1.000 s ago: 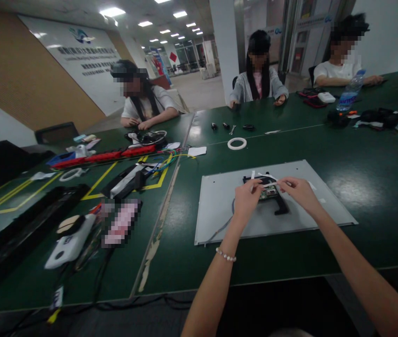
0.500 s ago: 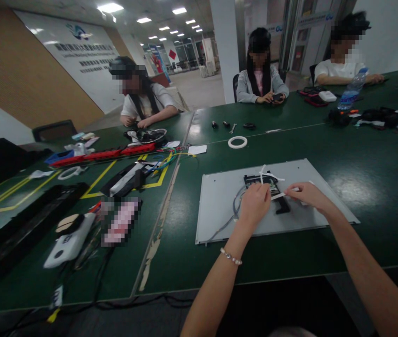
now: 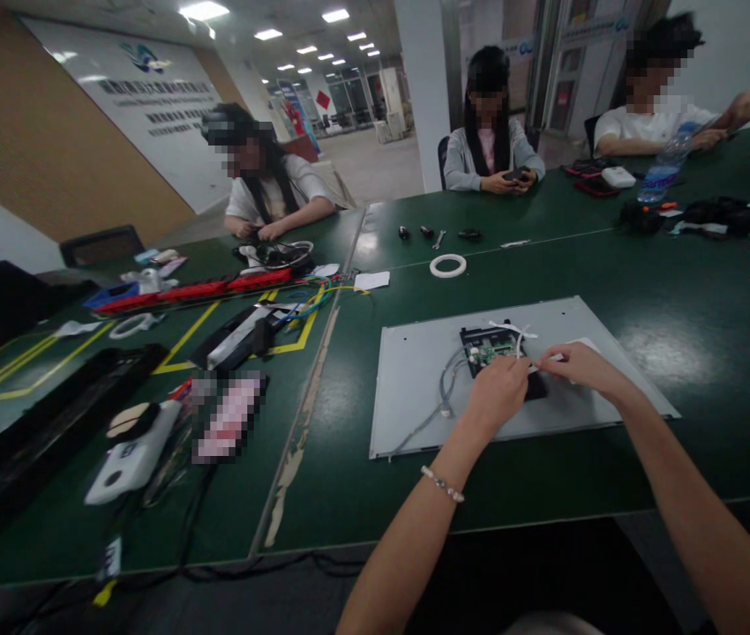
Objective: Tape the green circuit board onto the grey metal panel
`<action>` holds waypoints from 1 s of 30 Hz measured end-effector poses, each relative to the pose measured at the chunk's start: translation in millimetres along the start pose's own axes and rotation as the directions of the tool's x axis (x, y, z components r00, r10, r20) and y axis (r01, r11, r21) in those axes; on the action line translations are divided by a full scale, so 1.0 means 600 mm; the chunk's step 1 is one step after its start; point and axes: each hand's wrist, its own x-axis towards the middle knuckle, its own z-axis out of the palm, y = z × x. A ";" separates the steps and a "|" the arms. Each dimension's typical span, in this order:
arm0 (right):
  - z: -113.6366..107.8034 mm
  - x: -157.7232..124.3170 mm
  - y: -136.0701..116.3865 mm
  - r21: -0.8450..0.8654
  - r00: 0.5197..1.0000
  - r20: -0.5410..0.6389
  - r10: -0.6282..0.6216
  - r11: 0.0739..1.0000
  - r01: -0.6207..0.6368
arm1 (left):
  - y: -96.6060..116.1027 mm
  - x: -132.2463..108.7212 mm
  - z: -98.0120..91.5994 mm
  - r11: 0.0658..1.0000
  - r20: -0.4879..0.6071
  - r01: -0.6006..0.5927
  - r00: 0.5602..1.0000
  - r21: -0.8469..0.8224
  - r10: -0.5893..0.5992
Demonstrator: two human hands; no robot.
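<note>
The left hand (image 3: 499, 388) and right hand (image 3: 583, 369) both pinch a white strip (image 3: 534, 366) over the grey panel (image 3: 415, 370) near the tabletop's front edge (image 3: 534, 507).

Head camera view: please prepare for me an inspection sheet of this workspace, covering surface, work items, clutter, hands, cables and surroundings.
Surface: green table with a worn beige strip along a joint; a grey panel lies on it.
Work items: circuit board in a black frame on the panel; white strips near its upper edge.
Clutter: tape roll, wrench; to the left, black tray and white device.
Hands: left hand and right hand close together, apparently pinching a thin strip.
Cables: grey cable on the panel, left of the board.
Surroundings: three people seated across the table; bottle at far right.
</note>
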 end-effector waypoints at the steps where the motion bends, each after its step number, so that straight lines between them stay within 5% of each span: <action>1: 0.000 0.000 0.000 0.024 1.000 0.004 0.014 1.000 -0.014 | -0.001 0.000 0.000 1.000 -0.008 0.002 1.000 0.002 -0.002; 15: 0.002 -0.005 -0.003 -0.184 0.994 -0.074 -0.080 0.981 0.065 | -0.005 0.000 0.012 0.999 0.088 -0.032 0.996 0.027 0.030; 22: -0.009 -0.008 0.007 -0.166 0.995 -0.100 0.010 0.986 -0.027 | -0.009 -0.002 0.006 0.986 0.135 -0.132 0.984 0.106 0.118; 30: -0.001 -0.016 -0.022 -0.036 0.978 -0.042 -0.202 0.979 0.201 | -0.012 -0.003 0.015 0.965 0.116 -0.211 0.974 0.155 0.194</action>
